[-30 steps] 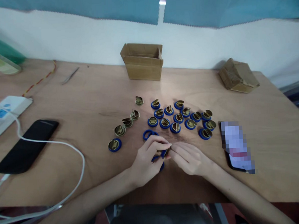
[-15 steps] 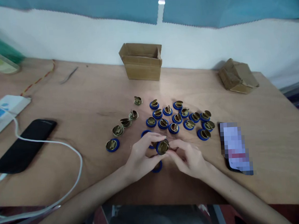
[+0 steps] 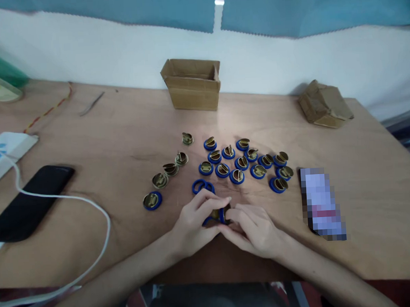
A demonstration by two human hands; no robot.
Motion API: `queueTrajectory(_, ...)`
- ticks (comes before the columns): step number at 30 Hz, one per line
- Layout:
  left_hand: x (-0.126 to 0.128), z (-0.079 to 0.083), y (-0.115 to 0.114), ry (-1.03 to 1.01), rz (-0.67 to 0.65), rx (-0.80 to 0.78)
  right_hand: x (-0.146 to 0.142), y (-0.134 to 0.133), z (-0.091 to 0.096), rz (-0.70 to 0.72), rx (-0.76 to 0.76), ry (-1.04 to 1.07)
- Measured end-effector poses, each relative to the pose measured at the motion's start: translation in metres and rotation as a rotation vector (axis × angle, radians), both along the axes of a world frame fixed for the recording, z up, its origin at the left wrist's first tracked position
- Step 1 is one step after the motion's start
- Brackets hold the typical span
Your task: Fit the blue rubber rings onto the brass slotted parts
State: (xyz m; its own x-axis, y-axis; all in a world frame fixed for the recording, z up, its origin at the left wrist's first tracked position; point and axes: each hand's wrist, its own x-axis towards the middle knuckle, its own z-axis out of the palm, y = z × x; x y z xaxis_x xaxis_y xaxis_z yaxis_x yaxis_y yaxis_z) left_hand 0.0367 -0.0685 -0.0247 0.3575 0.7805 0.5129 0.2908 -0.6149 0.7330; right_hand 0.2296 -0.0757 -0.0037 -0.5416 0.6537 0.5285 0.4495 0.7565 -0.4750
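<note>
Low over the table's near middle, both hands grip one small brass-coloured round fitting with a blue ring (image 3: 222,215), partly hidden by fingers. My left hand (image 3: 196,220) is closed around its left side, thumb below and fingers above. From the right, my right hand (image 3: 253,226) pinches it with bent fingers. Just beyond the left hand lie loose blue rings (image 3: 199,186). Farther off sit several similar brass fittings in blue rings (image 3: 237,175), their flaps tilted up. To the left, brass fittings without blue rings (image 3: 160,179) form a slanting row, with a ringed one (image 3: 153,200) at its near end.
An open cardboard box (image 3: 193,92) stands against the wall, and a crumpled one (image 3: 325,105) lies at the back right. Phones rest at left (image 3: 31,204) and right (image 3: 320,202). A white cable (image 3: 101,209) curves from the power strip (image 3: 5,150) across the left side.
Both hands have moved slightly down and nearer to me with the fitting. It has turned from facing up to more edge-on, and the right fingers now cover more of it.
</note>
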Motion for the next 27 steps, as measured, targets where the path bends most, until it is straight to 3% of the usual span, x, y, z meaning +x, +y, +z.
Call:
queueTrajectory(2, 0.000, 0.001, 0.000, 0.019, 0.048, 0.017, 0.000, -0.003, 0.000, -0.028, -0.156, 0.080)
queueTrajectory(7, 0.002, 0.004, 0.001, 0.091, 0.125, 0.106, 0.001, 0.000, 0.009, -0.013, -0.792, 0.373)
queueTrajectory(11, 0.001, 0.007, 0.003, 0.173, 0.111, 0.166, 0.007, 0.011, 0.011, 0.057, -1.301, 0.606)
queueTrajectory(13, -0.001, 0.008, 0.006, 0.196, 0.090, 0.202, 0.008, 0.015, 0.009, 0.072, -1.468, 0.698)
queueTrajectory(17, -0.009, 0.010, 0.018, 0.265, 0.151, 0.330, 0.004, 0.017, 0.008, -0.048, -1.557, 0.790)
queueTrajectory(23, -0.030, 0.014, 0.046, 0.470, 0.468, 0.311, 0.010, 0.026, 0.013, -0.253, -1.554, 0.756)
queueTrajectory(27, -0.039, 0.013, 0.054, 0.662, 0.443, 0.320, 0.016, 0.034, 0.011, -0.294, -1.501, 0.724)
